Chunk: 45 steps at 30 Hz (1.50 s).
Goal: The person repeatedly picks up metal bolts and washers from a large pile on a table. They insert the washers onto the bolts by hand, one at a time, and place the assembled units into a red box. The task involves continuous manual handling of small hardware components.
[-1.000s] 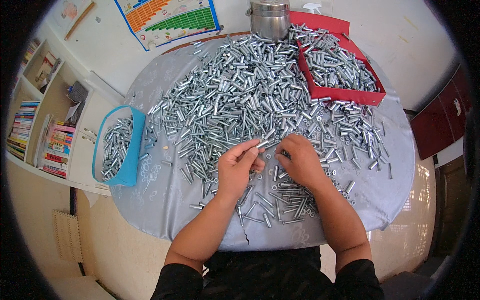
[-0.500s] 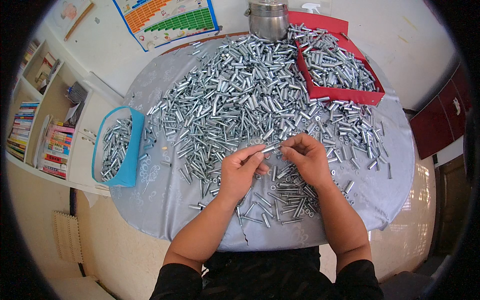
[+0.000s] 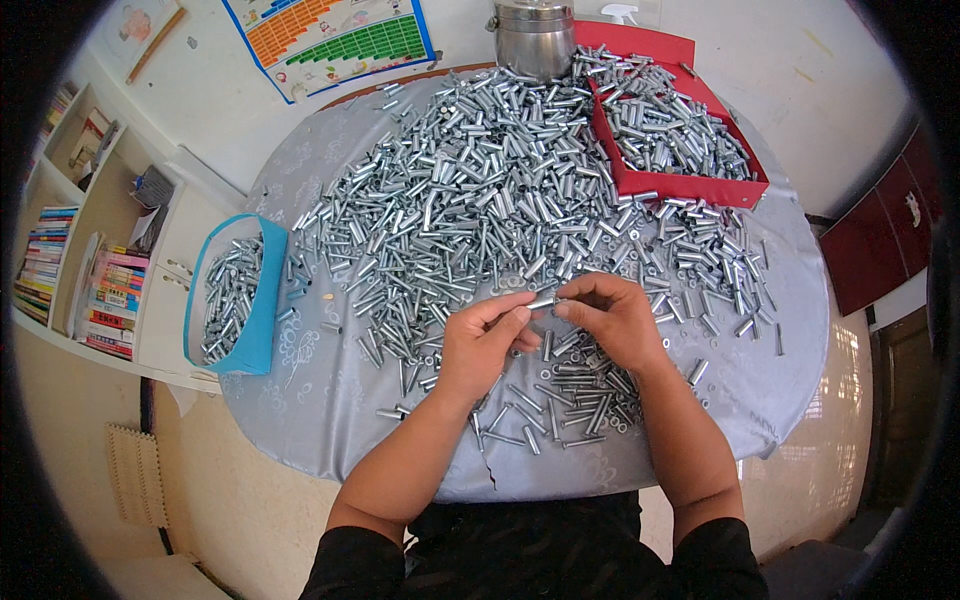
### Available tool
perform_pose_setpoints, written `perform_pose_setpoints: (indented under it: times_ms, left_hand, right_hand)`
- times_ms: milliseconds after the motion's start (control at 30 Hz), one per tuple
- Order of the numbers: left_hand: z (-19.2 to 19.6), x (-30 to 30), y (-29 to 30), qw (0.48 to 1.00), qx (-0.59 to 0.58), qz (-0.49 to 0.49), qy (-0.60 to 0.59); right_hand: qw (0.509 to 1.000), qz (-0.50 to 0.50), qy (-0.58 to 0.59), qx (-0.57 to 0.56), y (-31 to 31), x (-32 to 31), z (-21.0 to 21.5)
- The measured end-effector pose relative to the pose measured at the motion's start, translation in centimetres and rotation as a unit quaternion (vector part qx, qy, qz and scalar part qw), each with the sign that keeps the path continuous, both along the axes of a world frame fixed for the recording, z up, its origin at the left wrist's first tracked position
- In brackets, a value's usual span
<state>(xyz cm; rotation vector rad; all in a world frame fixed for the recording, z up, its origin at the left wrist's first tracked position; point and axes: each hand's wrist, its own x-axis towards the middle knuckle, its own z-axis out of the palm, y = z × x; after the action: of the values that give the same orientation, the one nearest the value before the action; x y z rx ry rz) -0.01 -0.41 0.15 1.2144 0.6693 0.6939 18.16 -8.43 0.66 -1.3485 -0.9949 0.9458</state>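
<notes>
Between my two hands is a short, shiny metal sleeve anchor (image 3: 541, 303), held almost level over the near part of the table. My left hand (image 3: 482, 340) pinches its left part between thumb and fingers. At the right end, the thumb and fingertips of my right hand (image 3: 612, 318) are closed on it; they cover any small part there. Just below the hands lie loose bolts (image 3: 580, 385), sleeves and washers. A large heap of metal sleeves and bolts (image 3: 470, 190) spreads out beyond both hands.
A blue fabric bin (image 3: 262, 310) with metal pieces stands at the left. The red box (image 3: 690, 188) at the back right is full of them too. Behind the heap is a steel pot (image 3: 535, 45). A grey cloth (image 3: 370, 440) covers the round table.
Both hands stay in nearly the same place, still on the sleeve anchor. The right fingers have shifted slightly down and left at its end, and the anchor lies a little flatter.
</notes>
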Motion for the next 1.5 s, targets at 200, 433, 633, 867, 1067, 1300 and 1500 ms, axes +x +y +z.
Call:
perform_pose_setpoints:
  times_ms: [200, 433, 633, 867, 1067, 1300, 1500]
  left_hand:
    - [0.3, 0.1, 0.0, 0.999, -0.033, 0.025, -0.023]
    - [0.1, 0.0, 0.2, 0.997, -0.027, 0.062, -0.028]
    - [0.2, 0.1, 0.2, 0.998, -0.017, 0.054, -0.024]
    - [-0.1, 0.0, 0.2, 0.999, 0.000, 0.043, -0.008]
    - [-0.1, 0.1, 0.0, 1.000, -0.004, 0.025, -0.009]
    - [-0.1, 0.0, 0.0, 1.000, 0.003, 0.010, -0.009]
    - [0.1, 0.0, -0.1, 1.000, 0.008, 0.003, -0.006]
  right_hand:
    - [0.995, -0.007, -0.098, 0.020, -0.1, 0.4, 0.8]
    - [0.872, -0.012, -0.482, 0.085, 0.1, -0.1, -0.2]
    - [0.856, 0.011, -0.514, 0.053, 0.1, -0.2, -0.3]
    - [0.988, -0.077, -0.124, -0.044, -0.1, -0.3, 0.6]
    - [0.997, -0.040, 0.050, 0.053, 0.1, -0.3, -0.6]
    - [1.000, -0.025, 0.001, 0.000, -0.1, -0.3, 0.3]
    - [1.000, -0.018, 0.004, -0.004, -0.2, -0.1, 0.2]
